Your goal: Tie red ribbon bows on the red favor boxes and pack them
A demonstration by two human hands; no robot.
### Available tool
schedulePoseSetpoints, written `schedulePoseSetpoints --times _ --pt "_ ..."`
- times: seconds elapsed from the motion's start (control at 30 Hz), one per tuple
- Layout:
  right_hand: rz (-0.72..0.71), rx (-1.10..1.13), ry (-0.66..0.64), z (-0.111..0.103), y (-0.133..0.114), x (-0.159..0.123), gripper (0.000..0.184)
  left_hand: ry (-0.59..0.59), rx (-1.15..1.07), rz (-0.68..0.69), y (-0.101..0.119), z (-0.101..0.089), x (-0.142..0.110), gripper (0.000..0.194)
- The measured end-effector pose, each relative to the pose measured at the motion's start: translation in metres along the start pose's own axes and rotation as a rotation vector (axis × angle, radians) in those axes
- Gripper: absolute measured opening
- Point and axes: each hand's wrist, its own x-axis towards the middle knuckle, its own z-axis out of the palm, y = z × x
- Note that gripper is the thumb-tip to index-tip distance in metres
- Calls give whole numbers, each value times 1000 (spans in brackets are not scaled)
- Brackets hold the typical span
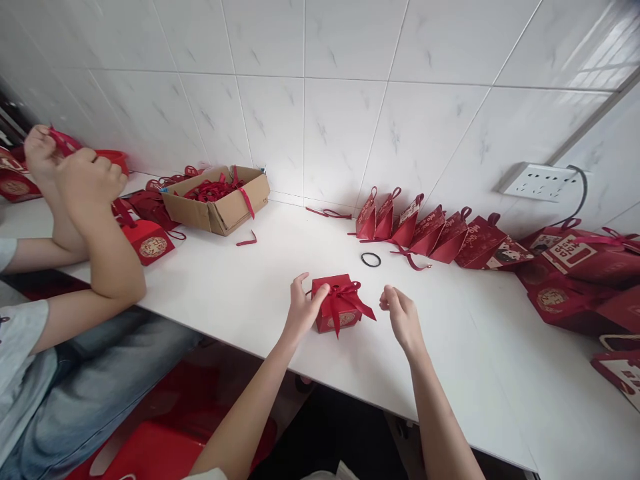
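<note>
A small red gift box [325, 323] with a gold emblem on its front stands on the white table before me. A red ribbon bow [345, 293] is tied at its top, with the tails hanging over the front and right side. My left hand [304, 305] grips the box at its left side, thumb on the top near the bow. To the right of the box, apart from it, my right hand [401, 317] is closed with thumb and fingers pressed together. Whatever may be between those fingers is hidden. A black ring-shaped band [371, 259] lies behind the box.
Red pointed gift boxes [427, 231] line the wall, and larger ones [550, 287] are piled at right. A cardboard box [235, 212] holds red ribbons. Loose ribbon pieces [413, 259] lie about. At left, a co-worker's hands [87, 173] hold red ribbon near another red box [147, 240].
</note>
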Motion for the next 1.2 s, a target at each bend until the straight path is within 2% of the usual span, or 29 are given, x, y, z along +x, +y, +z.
schedulePoseSetpoints --times 0.03,0.1,0.23,0.33,0.47,0.77,0.87,0.97,1.03,1.13,1.2 --pt "3 -39 -12 1 -6 7 54 67 38 42 -1 -2 -1 47" --pt "11 -100 -92 8 -18 19 57 94 115 91 -4 -5 -3 33" --pt "57 -67 -240 27 -26 31 55 -60 134 97 -7 -6 1 34" --pt "53 96 -261 37 -19 29 47 -78 108 136 -6 -5 2 33" --pt "58 228 -211 44 -6 21 40 -61 70 159 -5 -1 0 31" --pt "42 414 -29 55 6 7 40 65 8 165 -18 11 -4 26" --pt "108 511 9 57 9 5 41 85 -12 161 -19 15 -6 27" --pt "218 597 12 55 11 4 44 57 -41 131 -19 16 -7 32" --pt "241 568 -47 47 13 4 48 -16 -63 99 -18 11 -5 36" --pt "164 445 -165 29 24 9 50 -98 -73 74 -12 -1 1 35" --pt "80 385 -176 19 34 14 52 -74 -70 61 -6 -9 4 31"
